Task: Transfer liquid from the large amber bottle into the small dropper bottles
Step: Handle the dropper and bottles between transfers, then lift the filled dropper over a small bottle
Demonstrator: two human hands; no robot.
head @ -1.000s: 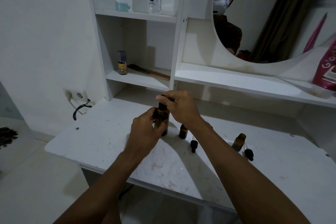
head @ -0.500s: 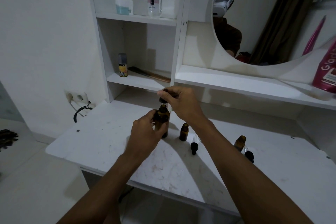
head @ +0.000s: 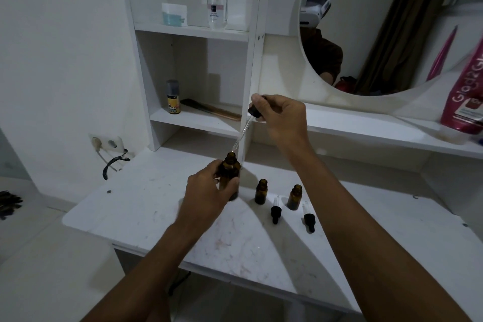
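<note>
Amber bottle (head: 230,165) gripped by left hand (head: 209,192), base hidden, right hand (head: 283,117) pinching dropper (head: 254,112), glass tube faint

A home dressing corner: vanity table (head: 146,206), round mirror (head: 379,34), perfume bottle (head: 217,10) and a comb (head: 214,112).

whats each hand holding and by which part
Left hand grips the large bottle round its body; right hand pinches the dropper by its black cap.

Tabletop (head: 156,206): large bottle (head: 230,178) leftmost, large dropper (head: 243,133) above its mouth; first small bottle (head: 261,191) right of it, second small bottle (head: 294,196) further right; first dropper (head: 275,210) and second dropper (head: 309,217) lie just near-right of each respectively.
</note>
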